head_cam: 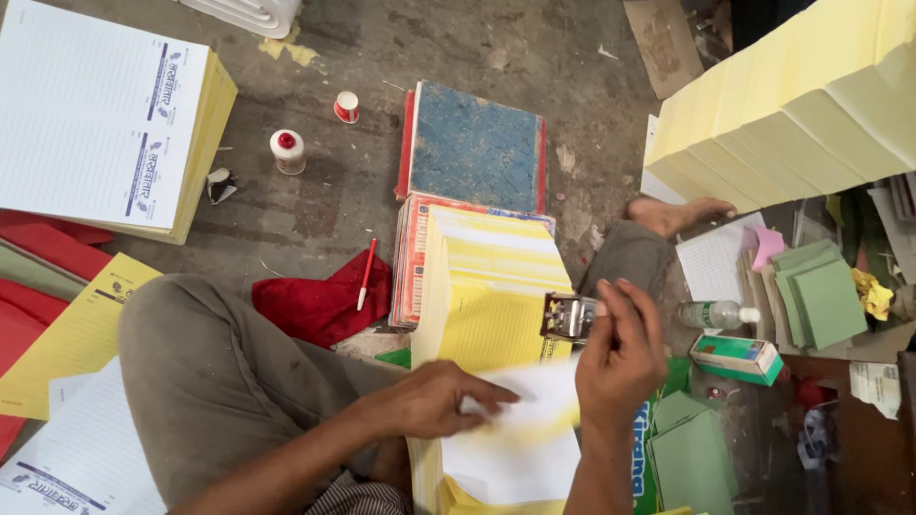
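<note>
- The trousers (205,381) were grey-brown, loose and creased over the knee.
- A striped hem of a shirt (358,498) showed at the bottom edge.
- Forearms, hands (429,401) and one foot (677,215) were bare.
</note>
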